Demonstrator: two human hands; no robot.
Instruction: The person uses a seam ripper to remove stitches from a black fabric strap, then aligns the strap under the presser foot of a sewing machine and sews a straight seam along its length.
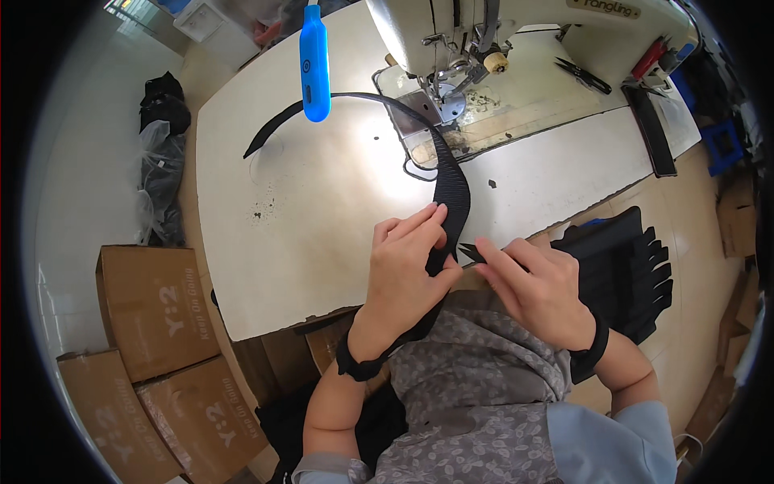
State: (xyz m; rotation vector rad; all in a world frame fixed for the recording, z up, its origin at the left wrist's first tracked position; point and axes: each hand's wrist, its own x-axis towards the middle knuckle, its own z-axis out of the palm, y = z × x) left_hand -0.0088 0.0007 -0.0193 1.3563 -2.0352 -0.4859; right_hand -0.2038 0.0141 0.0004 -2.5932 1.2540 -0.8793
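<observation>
A long black ribbed strap [453,184] curves over the white table, past the sewing machine's needle area, and runs down toward my lap. My left hand [403,262] is closed on its near part, with fingers on top and the thumb by its edge. Just to the right, my right hand [542,289] grips small dark thread snips [471,253], mostly hidden by the fingers. Their pointed blades are beside the strap's right edge; whether they touch it I cannot tell.
The sewing machine [451,48] stands at the back, with another pair of snips [584,75] on its bed. A blue lamp [315,64] hangs over the table [322,218]. Black fabric pieces [621,266] lie at the right. Cardboard boxes [157,310] stand at the lower left.
</observation>
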